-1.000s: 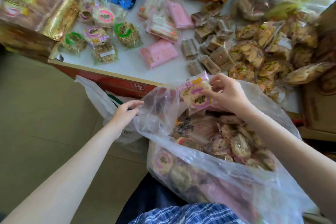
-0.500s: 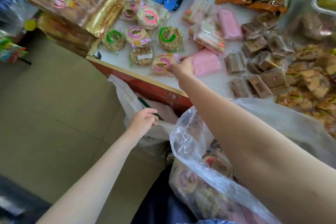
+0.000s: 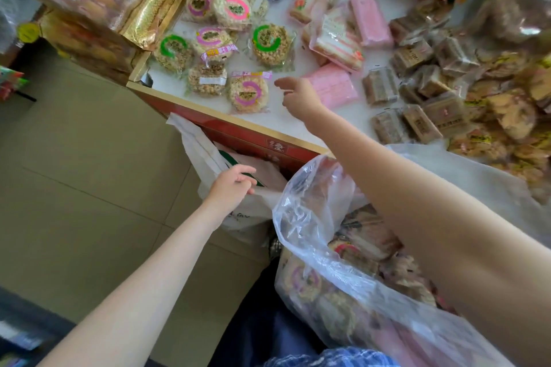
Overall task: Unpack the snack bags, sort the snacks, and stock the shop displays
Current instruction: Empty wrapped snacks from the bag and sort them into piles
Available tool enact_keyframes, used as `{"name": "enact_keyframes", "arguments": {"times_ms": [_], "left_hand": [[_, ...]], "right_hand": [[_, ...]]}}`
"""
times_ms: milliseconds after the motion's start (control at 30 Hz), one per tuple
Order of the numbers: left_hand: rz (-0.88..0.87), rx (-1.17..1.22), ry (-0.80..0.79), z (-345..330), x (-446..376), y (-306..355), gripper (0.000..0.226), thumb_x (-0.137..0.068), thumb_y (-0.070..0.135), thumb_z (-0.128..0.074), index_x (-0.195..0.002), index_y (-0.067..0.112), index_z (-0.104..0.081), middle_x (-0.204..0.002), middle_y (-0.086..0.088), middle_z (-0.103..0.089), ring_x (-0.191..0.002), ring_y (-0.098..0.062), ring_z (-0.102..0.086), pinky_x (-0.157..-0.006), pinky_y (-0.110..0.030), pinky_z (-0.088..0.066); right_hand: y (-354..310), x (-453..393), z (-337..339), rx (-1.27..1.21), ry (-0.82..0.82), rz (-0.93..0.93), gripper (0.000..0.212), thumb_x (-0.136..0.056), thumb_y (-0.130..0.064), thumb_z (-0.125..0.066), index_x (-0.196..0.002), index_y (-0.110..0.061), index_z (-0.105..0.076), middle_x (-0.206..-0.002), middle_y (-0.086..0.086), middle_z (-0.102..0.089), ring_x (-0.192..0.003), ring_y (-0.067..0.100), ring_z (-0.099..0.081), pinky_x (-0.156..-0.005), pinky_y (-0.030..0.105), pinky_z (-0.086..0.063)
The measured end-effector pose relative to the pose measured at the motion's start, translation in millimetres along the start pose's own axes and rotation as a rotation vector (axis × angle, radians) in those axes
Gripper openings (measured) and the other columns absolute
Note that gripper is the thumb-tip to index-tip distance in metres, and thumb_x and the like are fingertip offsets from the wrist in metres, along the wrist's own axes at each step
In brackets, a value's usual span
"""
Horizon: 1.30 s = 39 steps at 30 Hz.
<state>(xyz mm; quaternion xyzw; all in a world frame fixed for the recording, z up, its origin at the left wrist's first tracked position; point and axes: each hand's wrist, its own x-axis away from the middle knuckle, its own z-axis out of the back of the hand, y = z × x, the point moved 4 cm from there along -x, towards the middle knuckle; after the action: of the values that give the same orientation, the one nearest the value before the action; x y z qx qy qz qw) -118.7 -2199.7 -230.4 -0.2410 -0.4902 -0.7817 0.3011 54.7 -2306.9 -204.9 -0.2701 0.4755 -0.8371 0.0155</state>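
Right hand (image 3: 299,95) — grip loose, empty — beside pink-ringed rice cake (image 3: 249,93); label characters blurred, unreadable.

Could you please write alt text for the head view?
A person's empty right hand hovers beside a round snack cake on a white counter crowded with wrapped snacks, while the left hand holds a clear snack bag.

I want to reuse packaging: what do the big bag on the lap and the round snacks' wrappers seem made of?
Big bag: thin clear plastic film, glossy and wrinkled; the snacks show through. Round snack wrappers: clear shiny plastic too, apparently, with printed pink or green rings.
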Motion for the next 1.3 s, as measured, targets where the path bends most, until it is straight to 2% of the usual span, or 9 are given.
{"name": "enact_keyframes", "arguments": {"times_ms": [133, 233, 333, 533, 700, 800, 900, 1067, 1300], "left_hand": [[-0.056, 0.098, -0.132, -26, 14, 18, 0.029, -0.095, 0.023, -0.052, -0.123, 0.029, -0.047, -0.118, -0.002, -0.058, -0.104, -0.016, -0.057, -0.084, -0.027, -0.047], [-0.061, 0.007, -0.296, -51, 29, 24, 0.06, -0.088, 0.034, -0.061, -0.14, 0.029, -0.031, -0.131, 0.003, -0.045, -0.124, -0.016, -0.042, -0.096, -0.028, -0.036], [-0.07, -0.154, -0.328, -73, 35, 23, 0.069, -0.09, 0.021, -0.062, -0.146, 0.022, -0.022, -0.15, 0.0, -0.028, -0.137, -0.018, -0.028, -0.104, -0.03, -0.029], [-0.034, -0.218, -0.218, -77, 37, 13, 0.06, -0.088, 0.005, -0.058, -0.14, 0.022, -0.033, -0.135, 0.003, -0.043, -0.119, -0.018, -0.046, -0.1, -0.032, -0.039], [-0.049, -0.225, -0.126, -72, 36, 20, 0.051, -0.09, 0.002, -0.053, -0.135, 0.021, -0.039, -0.118, -0.001, -0.05, -0.103, -0.019, -0.052, -0.084, -0.029, -0.039], [-0.103, -0.152, -0.053, -70, 34, 30, 0.045, -0.09, -0.001, -0.051, -0.13, 0.019, -0.045, -0.108, -0.004, -0.06, -0.086, -0.014, -0.061, -0.07, -0.024, -0.041], [-0.143, -0.104, 0.033, -67, 32, 40, 0.042, -0.09, -0.002, -0.05, -0.126, 0.021, -0.049, -0.1, -0.001, -0.062, -0.088, -0.017, -0.063, -0.077, -0.029, -0.044], [-0.149, -0.05, 0.074, -62, 25, 45, 0.04, -0.091, 0.0, -0.052, -0.125, 0.022, -0.05, -0.091, 0.002, -0.064, -0.092, -0.026, -0.065, -0.089, -0.042, -0.05], [-0.145, -0.061, 0.07, -60, 20, 50, 0.04, -0.091, 0.002, -0.052, -0.125, 0.022, -0.049, -0.094, 0.0, -0.065, -0.09, -0.022, -0.063, -0.081, -0.036, -0.048]], "right_hand": [[37, 72, 70, -0.029, 0.013, 0.094, 0.039, -0.084, 0.015, -0.035, -0.108, 0.001, -0.062, -0.098, 0.009, -0.066, -0.083, 0.014, -0.062, -0.08, 0.024, -0.054], [98, 140, 112, 0.002, 0.041, 0.064, 0.023, -0.087, 0.011, -0.048, -0.099, 0.0, -0.064, -0.081, 0.001, -0.066, -0.069, 0.01, -0.064, -0.069, 0.019, -0.054], [177, 175, 100, 0.331, -0.142, -0.104, 0.013, -0.088, -0.011, -0.061, -0.1, -0.013, -0.067, -0.093, 0.004, -0.07, -0.089, 0.019, -0.067, -0.078, 0.03, -0.051], [269, 198, 32, 0.727, -0.501, -0.304, 0.046, -0.089, -0.034, -0.058, -0.129, -0.015, -0.046, -0.125, 0.012, -0.059, -0.11, 0.029, -0.057, -0.084, 0.032, -0.047], [246, 198, 50, 0.59, -0.216, -0.201, 0.056, -0.081, -0.025, -0.069, -0.131, -0.014, -0.047, -0.132, 0.011, -0.048, -0.107, 0.027, -0.057, -0.087, 0.034, -0.049], [201, 201, 99, 0.394, 0.018, -0.089, 0.041, -0.081, -0.027, -0.072, -0.115, -0.012, -0.056, -0.109, 0.004, -0.057, -0.093, 0.018, -0.056, -0.075, 0.024, -0.045], [152, 202, 152, 0.196, 0.224, 0.015, 0.025, -0.08, -0.03, -0.073, -0.099, -0.021, -0.058, -0.081, -0.009, -0.058, -0.07, 0.005, -0.053, -0.06, 0.009, -0.041], [111, 177, 209, -0.052, 0.551, 0.042, 0.005, -0.085, -0.013, -0.066, -0.081, -0.015, -0.064, -0.065, -0.004, -0.061, -0.048, -0.001, -0.051, -0.052, 0.024, -0.045], [107, 99, 257, -0.388, 0.928, -0.17, 0.014, -0.086, -0.012, -0.058, -0.097, -0.014, -0.066, -0.095, 0.002, -0.066, -0.09, 0.015, -0.063, -0.082, 0.025, -0.054]]}}
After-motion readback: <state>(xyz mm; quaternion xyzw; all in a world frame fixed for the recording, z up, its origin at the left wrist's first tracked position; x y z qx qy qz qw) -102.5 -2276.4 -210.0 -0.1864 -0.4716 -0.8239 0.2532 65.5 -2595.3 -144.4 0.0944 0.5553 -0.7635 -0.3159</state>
